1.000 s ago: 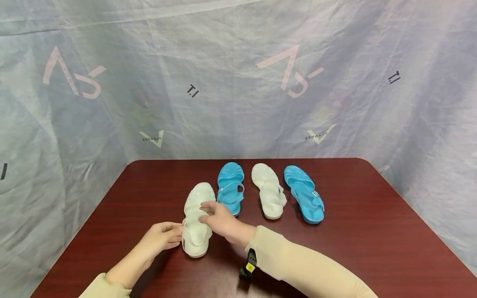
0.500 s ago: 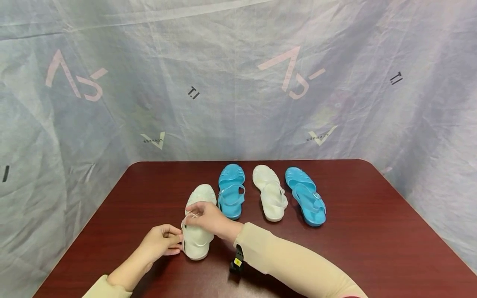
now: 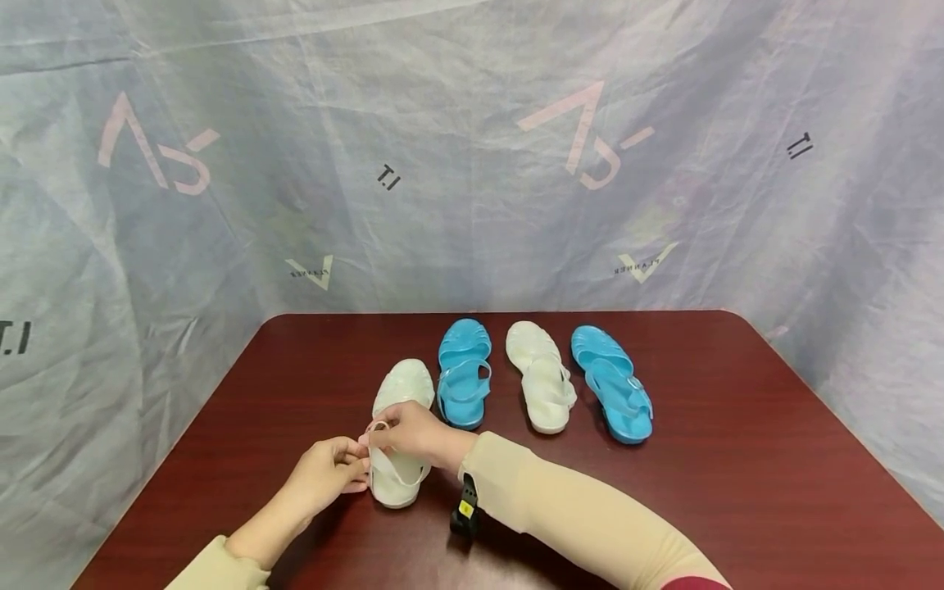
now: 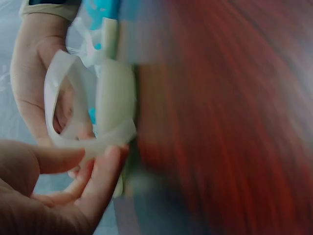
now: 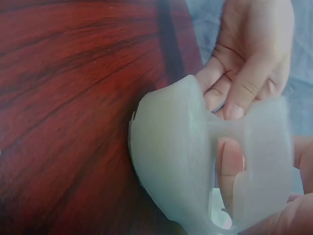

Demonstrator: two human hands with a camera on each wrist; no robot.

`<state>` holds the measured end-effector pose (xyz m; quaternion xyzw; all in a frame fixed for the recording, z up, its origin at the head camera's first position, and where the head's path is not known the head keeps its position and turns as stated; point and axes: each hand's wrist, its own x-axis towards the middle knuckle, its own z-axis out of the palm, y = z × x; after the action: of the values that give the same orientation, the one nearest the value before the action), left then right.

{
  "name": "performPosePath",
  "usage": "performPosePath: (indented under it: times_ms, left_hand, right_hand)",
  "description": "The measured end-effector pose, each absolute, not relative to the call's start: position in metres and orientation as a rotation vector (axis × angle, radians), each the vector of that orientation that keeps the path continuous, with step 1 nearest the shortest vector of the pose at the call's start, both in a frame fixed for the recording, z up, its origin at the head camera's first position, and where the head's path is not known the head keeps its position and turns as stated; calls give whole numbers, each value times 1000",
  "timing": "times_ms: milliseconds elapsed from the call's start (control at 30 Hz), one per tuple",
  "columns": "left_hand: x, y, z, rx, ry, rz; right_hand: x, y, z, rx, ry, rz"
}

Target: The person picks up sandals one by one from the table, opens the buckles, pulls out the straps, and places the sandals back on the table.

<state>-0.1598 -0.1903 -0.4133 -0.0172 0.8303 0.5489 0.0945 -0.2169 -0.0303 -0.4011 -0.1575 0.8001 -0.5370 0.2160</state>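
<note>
A white sandal lies on the table at the left end of the row, toe pointing away. My left hand is at its left side, thumb and fingertips pinching the end of the heel strap in the left wrist view. Reaching across the sandal from the right, my right hand holds the same strap by the fingers near its left edge. The strap stands up in a loop above the heel. In the right wrist view the sandal's heel is close up, and a right fingertip shows through the strap's opening.
To the right stand a blue sandal, another white sandal and a second blue sandal, all toes away. They rest on the dark red wooden table. A grey printed cloth hangs behind.
My right hand has moved left across the white sandal to its strap, meeting my left hand there. The strap has been lifted into a raised loop. The other sandals stay put.
</note>
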Motion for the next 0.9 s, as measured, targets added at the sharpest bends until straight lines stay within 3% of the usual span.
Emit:
performPosePath:
  times_ms: [267, 900]
  left_hand:
    - [-159, -188, -410, 94, 2691, 1468]
    - [-163, -184, -409, -38, 2879, 1302]
  right_hand:
    - [-220, -29, -404, -424, 2154, -1497]
    - [-219, -27, -409, -287, 2188, -1549]
